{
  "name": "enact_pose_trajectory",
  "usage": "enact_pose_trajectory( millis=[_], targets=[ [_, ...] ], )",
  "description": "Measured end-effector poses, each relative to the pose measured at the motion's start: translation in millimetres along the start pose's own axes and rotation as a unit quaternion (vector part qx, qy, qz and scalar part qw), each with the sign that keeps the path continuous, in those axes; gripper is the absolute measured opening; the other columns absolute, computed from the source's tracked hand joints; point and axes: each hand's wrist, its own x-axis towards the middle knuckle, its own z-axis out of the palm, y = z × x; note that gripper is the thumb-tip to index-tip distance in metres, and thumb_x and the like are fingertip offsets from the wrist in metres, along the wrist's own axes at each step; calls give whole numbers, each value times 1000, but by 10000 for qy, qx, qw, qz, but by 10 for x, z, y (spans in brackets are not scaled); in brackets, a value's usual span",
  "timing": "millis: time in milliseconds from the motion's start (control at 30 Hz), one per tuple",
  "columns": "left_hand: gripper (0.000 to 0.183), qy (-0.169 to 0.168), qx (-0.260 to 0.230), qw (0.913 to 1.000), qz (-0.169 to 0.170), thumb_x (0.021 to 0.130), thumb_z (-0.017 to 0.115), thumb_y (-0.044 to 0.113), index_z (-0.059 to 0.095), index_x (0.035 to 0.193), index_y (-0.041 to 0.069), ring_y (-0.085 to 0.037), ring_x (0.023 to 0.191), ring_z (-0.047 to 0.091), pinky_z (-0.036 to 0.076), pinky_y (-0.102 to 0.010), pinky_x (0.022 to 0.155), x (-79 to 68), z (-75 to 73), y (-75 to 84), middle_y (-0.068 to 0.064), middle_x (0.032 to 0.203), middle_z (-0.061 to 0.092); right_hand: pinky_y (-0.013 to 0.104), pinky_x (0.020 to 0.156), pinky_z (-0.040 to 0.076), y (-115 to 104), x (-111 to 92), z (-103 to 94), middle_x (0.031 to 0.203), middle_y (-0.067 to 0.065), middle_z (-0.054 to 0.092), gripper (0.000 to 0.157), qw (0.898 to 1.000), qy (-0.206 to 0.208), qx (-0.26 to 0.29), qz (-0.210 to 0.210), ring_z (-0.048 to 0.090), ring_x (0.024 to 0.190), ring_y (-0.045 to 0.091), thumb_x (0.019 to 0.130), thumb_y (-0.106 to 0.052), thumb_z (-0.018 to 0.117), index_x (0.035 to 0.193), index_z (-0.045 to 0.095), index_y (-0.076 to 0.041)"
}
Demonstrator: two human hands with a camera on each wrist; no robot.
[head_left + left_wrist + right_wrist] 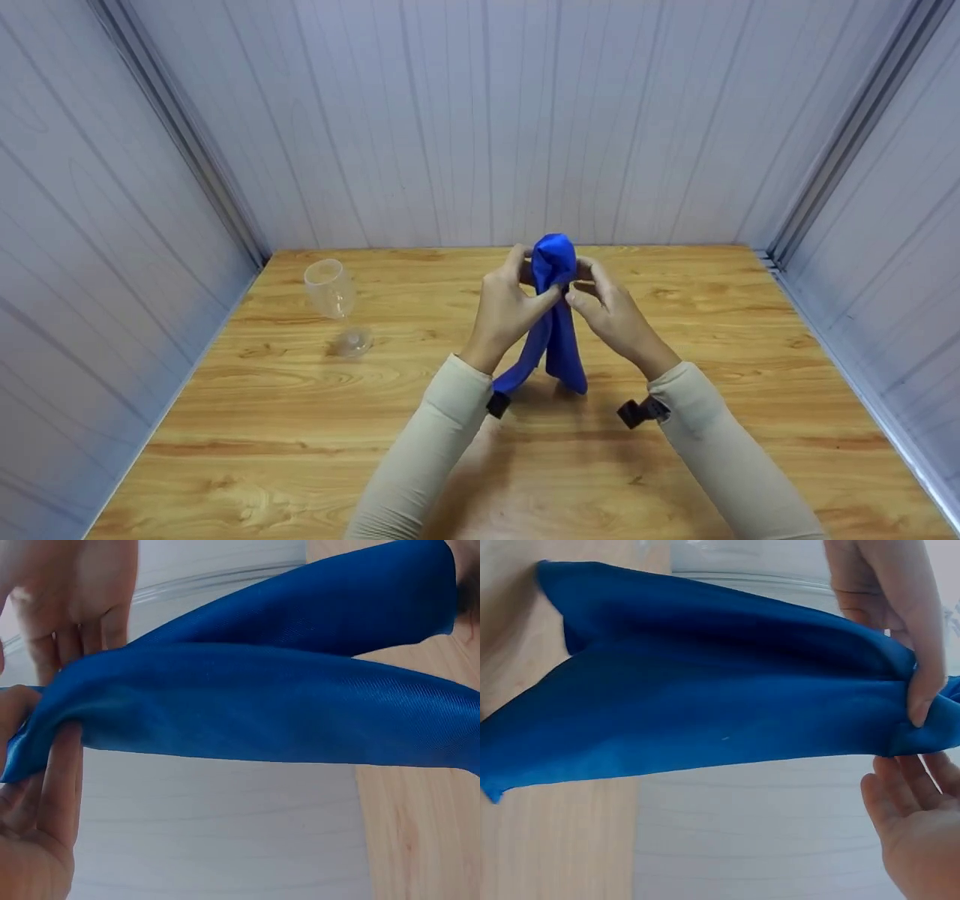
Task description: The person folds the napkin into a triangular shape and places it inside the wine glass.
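A blue satin cloth [551,322] hangs bunched at its top, with two long tails falling toward the table. My left hand [510,304] pinches it near the top, its thumb laid across the front. The right hand [615,311] is at the cloth's other edge, fingers reaching behind it and thumb held off the front. In the right wrist view, the right hand [930,840] has its fingers partly hidden by the cloth [705,720]. From the left wrist, the cloth [262,705] is seen folded lengthwise, one tail crossing behind the other.
A clear stemmed wine glass [330,291] stands on the wooden table [300,420], left of the hands. Pale panelled walls [487,127] rise behind the table and at both sides. Each wrist carries a small black camera.
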Motion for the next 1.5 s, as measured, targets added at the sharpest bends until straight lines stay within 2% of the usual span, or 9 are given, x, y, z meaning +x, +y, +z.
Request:
enact_pose_trajectory(
  millis=[200,400,567,733,867,1033,1267,1367,1500],
  targets=[
    [37,-17,11,9997,-228,81,81,13,60,111,4,-12,72,67,55,-21,62,-18,-5,0,-7,90,70,53,111,33,63,-54,159,154,9,38,79,9961,-601,-65,643,41,138,27,96,-23,70,159,22,-18],
    [38,-21,128,9998,-137,81,81,15,60,111,5,-10,73,63,53,-21,65,-32,27,19,-5,97,67,52,105,42,71,-49,337,146,19,49,88,9942,-309,65,1025,54,128,33,91,-19,76,157,19,-5],
    [39,1,171,9998,-105,81,82,17,60,111,5,-9,72,62,53,-21,65,-43,43,19,-5,97,67,52,102,44,185,-49,392,143,20,52,78,9926,-10,159,1203,56,125,34,94,-19,73,154,27,-1],
    [42,-113,242,9996,-111,81,81,18,60,115,4,-9,73,62,52,-20,66,-58,54,28,-6,98,67,51,94,50,272,-71,410,131,21,58,65,9924,-35,277,1196,61,112,33,100,-23,63,152,32,1],
    [44,-239,130,9995,-167,82,82,19,60,117,3,-9,74,62,53,-20,66,-73,55,28,-6,98,67,46,87,51,303,-95,417,120,19,63,56,9948,5,-36,1022,63,101,27,103,-22,57,149,36,2],
    [50,-478,-138,9985,-209,84,82,26,59,122,4,-9,77,64,54,-22,68,-102,26,4,-5,99,66,49,96,48,310,-128,408,136,15,58,54,9964,109,-279,795,59,117,26,104,-24,55,149,40,2],
    [55,-897,-259,9954,-189,88,78,37,58,128,5,-11,83,66,56,-24,71,-156,-32,-64,-6,104,66,50,89,52,338,-154,378,134,16,59,53,9961,-63,-480,738,62,111,26,105,-26,53,149,39,1],
    [56,-1107,-328,9931,-201,90,75,40,58,132,6,-10,84,67,56,-23,70,-186,-74,-95,-5,106,66,45,83,51,334,-159,357,123,14,62,51,9962,-24,-505,703,61,102,24,105,-26,53,147,42,1],
    [53,-1316,-271,9909,-116,93,70,42,60,133,8,-10,85,68,57,-25,71,-256,-152,-167,-5,110,67,38,68,43,316,-161,327,88,6,52,35,9957,162,-455,794,52,75,22,105,-24,54,130,52,0]
  ],
)
